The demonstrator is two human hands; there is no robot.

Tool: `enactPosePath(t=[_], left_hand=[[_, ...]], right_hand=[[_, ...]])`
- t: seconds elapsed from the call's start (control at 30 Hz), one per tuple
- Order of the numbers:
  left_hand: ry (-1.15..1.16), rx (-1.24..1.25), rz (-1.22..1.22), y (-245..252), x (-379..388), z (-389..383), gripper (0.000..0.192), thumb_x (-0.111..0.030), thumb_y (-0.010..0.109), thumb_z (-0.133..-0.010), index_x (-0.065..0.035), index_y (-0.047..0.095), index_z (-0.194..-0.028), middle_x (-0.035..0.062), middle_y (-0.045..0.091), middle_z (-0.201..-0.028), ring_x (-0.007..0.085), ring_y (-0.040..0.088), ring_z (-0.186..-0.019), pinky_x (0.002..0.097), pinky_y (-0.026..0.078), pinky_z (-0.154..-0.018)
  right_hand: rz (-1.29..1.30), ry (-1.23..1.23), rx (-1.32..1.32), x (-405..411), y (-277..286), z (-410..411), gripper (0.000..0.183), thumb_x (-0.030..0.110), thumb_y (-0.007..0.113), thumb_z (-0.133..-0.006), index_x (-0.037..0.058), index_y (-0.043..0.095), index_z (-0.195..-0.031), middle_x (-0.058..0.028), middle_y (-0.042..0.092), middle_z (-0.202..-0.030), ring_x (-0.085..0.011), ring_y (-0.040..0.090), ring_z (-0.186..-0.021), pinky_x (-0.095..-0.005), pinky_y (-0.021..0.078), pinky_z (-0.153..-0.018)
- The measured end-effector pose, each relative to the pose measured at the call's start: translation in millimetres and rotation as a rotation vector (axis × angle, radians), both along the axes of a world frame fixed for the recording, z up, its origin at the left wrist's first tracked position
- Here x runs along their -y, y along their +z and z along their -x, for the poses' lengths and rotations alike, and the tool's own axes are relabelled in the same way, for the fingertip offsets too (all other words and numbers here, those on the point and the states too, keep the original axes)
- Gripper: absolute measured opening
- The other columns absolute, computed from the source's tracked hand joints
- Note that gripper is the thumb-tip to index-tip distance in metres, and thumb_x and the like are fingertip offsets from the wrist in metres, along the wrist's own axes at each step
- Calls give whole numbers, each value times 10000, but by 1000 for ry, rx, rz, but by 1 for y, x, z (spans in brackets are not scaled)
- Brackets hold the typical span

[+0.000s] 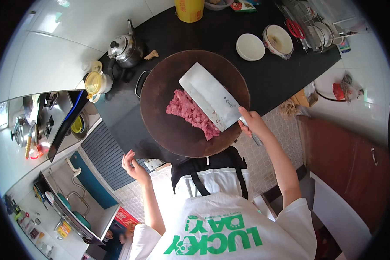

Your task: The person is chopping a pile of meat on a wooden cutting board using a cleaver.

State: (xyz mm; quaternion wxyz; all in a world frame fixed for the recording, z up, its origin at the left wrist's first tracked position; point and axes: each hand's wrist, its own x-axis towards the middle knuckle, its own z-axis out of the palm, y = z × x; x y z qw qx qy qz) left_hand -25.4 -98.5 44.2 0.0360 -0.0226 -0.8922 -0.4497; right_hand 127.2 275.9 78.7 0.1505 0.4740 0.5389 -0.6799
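My right hand [253, 122] grips the metal handle of a broad Chinese cleaver [208, 94]. Its wide blade lies tilted across the right side of a mound of minced raw meat [190, 112], hiding part of it. Bits of meat cling to the blade near the handle end. Under both is a thick round brown chopping board [159, 130] with a metal handle at its left. My left hand [135, 167] is off the board at the lower left, fingers loosely apart and holding nothing.
A steel kettle [126, 48], a piece of ginger [151, 55] and a lidded jar [97, 83] stand on the black counter's left. To the right are a white bowl [250, 47], a plastic-wrapped bowl [278, 40] and a dish rack [318, 29]. A yellow tub [189, 10] stands behind.
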Motion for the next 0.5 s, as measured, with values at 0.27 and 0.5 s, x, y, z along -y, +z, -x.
enactPosePath(t=[0.27, 0.5], left_hand=[[-53, 41, -218, 18, -66, -38, 152, 3, 401, -854, -10, 551, -877, 82, 568, -918, 180, 499, -951, 294, 393, -841], [-440, 665, -365, 92, -174, -90, 264, -124, 403, -911, 33, 532, -1079, 102, 606, -914, 152, 555, -812, 262, 427, -764]], right_hand=[[-356, 281, -135, 15, 56, -18, 314, 288, 448, -879, 7, 569, -812, -164, 600, -706, -298, 593, -675, -374, 451, -601], [-381, 316, -486, 43, 68, -2, 161, 160, 535, -793, 21, 484, -857, -172, 558, -695, -357, 568, -654, -417, 423, -551]])
